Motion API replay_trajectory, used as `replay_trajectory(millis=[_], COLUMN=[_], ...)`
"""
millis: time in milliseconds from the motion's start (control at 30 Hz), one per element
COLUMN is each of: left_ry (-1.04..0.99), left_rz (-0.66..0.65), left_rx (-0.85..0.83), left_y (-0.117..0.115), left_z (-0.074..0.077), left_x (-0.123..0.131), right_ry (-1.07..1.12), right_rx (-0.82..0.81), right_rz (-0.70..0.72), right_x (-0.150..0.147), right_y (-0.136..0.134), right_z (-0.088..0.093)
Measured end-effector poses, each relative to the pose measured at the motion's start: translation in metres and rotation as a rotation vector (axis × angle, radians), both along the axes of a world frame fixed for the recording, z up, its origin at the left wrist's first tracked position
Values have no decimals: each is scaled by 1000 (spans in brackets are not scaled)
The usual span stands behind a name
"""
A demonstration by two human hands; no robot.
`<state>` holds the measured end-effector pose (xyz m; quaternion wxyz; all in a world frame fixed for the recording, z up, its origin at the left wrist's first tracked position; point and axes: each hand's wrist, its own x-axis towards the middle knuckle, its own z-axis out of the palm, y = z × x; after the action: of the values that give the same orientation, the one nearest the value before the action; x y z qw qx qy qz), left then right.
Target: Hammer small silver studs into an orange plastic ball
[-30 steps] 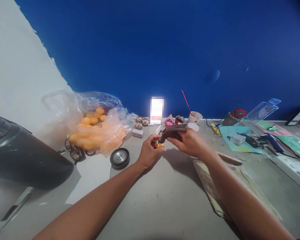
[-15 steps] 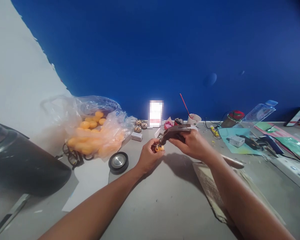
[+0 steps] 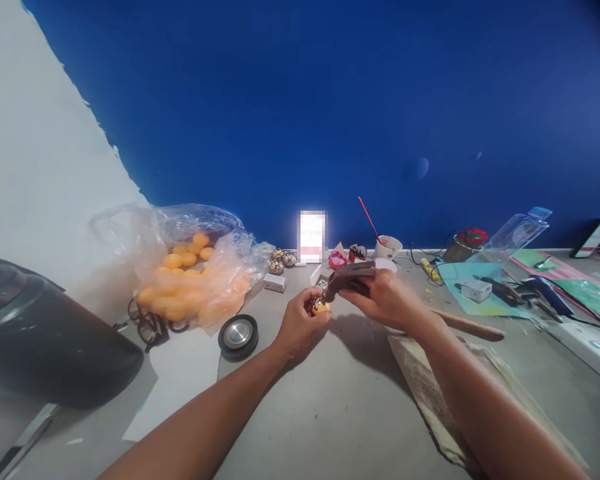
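My left hand [image 3: 300, 320] is closed around a small orange ball [image 3: 321, 306] with shiny metal pieces on its top. The ball looks like a table tennis ball. My right hand [image 3: 393, 300] grips a claw hammer [image 3: 347, 275] close to its dark metal head. The hammer's wooden handle stretches out to the right, past my wrist. Its striking end is at the top of the ball; whether they touch I cannot tell. Behind the hands, a small box of shiny pieces [image 3: 322, 283] is partly hidden by the hammer.
A clear plastic bag of orange balls [image 3: 195, 287] lies at left, near a black-rimmed lid [image 3: 239, 337] and a dark bottle [image 3: 55, 333]. Studded balls [image 3: 277, 267] sit by a lit screen [image 3: 312, 237]. A paper cup [image 3: 388, 248] stands behind; a folded cloth [image 3: 430, 393] lies at right.
The whole view has shifted slightly, so the table things appear lower. The hammer's handle shows more beyond my right wrist. Both hands keep their hold.
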<state>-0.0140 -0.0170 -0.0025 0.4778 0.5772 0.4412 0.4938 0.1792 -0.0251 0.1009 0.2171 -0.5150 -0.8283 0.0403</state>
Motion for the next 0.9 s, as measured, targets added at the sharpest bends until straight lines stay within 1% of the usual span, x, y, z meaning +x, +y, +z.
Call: replay_trajectory(millis=[67, 133, 233, 367, 467, 533, 667, 800, 900], left_ry=[2, 4, -7, 10, -6, -13, -9, -36, -43], left_rz=[-13, -20, -45, -40, -36, -32, -5, -23, -22], left_rx=[15, 19, 14, 11, 4, -8, -8, -2, -14], left_y=[1, 1, 0, -2, -2, -1, 0, 0, 0], left_z=[-1, -2, 0, 4, 5, 4, 3, 2, 3], left_x=[-1, -1, -1, -2, -1, -1, 0, -1, 0], right_ry=[32, 19, 4, 104, 35, 14, 100, 72, 122], right_rx=[37, 24, 6, 38, -26, -36, -20, -71, -14], right_rz=[28, 49, 31, 84, 45, 4, 58, 44, 46], right_x=[-1, -2, -3, -3, -2, -1, -1, -2, -1], right_y=[0, -1, 0, 2, 3, 3, 2, 1, 1], right_z=[0, -1, -3, -4, -3, -3, -2, -2, 0])
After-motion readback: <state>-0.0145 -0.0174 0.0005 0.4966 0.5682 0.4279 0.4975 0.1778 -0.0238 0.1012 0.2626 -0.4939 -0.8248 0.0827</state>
